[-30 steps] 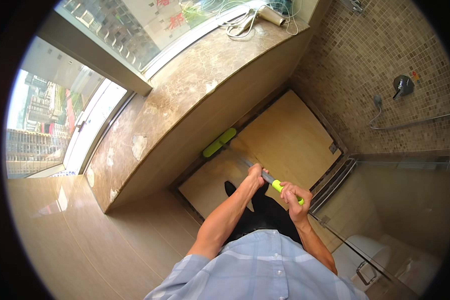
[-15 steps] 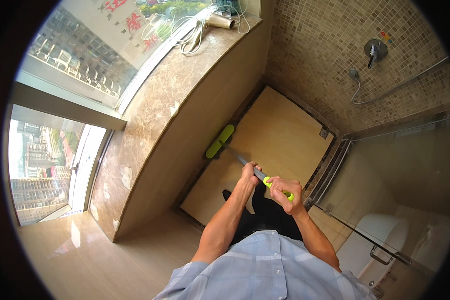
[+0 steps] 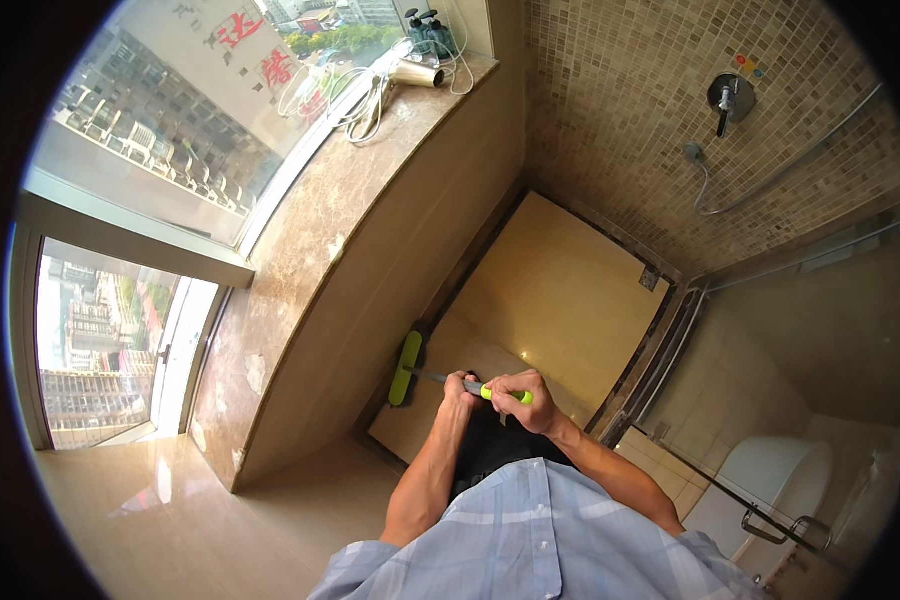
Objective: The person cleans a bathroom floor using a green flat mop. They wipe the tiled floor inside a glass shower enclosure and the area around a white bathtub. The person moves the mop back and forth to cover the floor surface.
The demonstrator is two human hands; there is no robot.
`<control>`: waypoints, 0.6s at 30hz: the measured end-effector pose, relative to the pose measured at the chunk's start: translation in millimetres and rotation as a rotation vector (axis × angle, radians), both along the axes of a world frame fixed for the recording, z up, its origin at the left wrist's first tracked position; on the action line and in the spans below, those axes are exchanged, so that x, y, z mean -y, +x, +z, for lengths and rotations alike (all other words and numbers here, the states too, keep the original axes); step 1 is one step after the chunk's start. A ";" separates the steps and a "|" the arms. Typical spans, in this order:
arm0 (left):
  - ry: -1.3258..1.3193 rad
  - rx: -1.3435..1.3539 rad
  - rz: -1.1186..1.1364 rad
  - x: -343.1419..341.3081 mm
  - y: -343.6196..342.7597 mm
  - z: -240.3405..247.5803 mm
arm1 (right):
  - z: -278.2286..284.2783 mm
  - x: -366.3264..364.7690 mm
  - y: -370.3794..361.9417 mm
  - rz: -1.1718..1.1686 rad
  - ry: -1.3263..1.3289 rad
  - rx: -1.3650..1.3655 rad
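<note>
Both my hands are wrapped round the handle of a long-handled floor brush (image 3: 406, 370). My left hand (image 3: 458, 388) grips the grey shaft lower down, nearer the brush head. On the lime-green grip at the top end, my right hand (image 3: 532, 402) is closed. The green, oblong head has dark bristles along its edge. It rests at the left side of the tan shower floor (image 3: 560, 290), close against the foot of the low wall.
A marble ledge (image 3: 300, 260) runs along the window on the left. It bears a hair dryer (image 3: 417, 74) with white cords and pump bottles (image 3: 430, 35). A shower valve (image 3: 732, 97) is on the mosaic wall. A glass door with a metal handle (image 3: 765, 528) stands at right, beside a white tub (image 3: 775, 470).
The brush head has slid nearer to me and leftward along the wall's foot. Both hands have moved left with the handle, which now lies flatter across the view.
</note>
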State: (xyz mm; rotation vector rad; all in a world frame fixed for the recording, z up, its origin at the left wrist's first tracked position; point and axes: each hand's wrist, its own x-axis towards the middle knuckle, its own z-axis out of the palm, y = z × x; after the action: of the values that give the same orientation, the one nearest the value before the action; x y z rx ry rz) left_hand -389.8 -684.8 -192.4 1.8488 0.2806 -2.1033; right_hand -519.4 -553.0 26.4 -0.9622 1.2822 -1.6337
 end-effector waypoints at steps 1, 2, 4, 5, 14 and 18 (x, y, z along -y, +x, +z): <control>0.001 0.008 -0.003 0.8 -7.9 -1.9 | 3.3 -0.7 -6.3 -0.009 0.030 0.017; 0.003 0.018 -0.006 1.7 -14.3 -3.6 | 5.8 -0.6 -11.7 -0.019 0.061 0.036; 0.021 0.002 -0.015 1.0 -32.4 -8.0 | 5.3 -3.2 -26.1 -0.062 0.093 0.054; 0.032 -0.003 -0.019 0.6 -41.1 -8.9 | 4.4 -4.1 -33.1 -0.083 0.110 0.066; 0.087 -0.013 -0.043 17.3 -176.2 -13.8 | 8.7 9.6 -140.2 -0.269 0.083 0.112; 0.055 -0.028 -0.168 33.2 -261.6 0.7 | 25.8 24.8 -194.5 -0.391 0.098 0.012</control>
State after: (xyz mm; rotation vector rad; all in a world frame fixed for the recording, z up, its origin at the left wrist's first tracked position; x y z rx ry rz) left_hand -651.4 -718.0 -191.7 1.9364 0.1981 -2.2553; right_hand -713.9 -577.8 52.2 -0.6690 1.6008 -1.8426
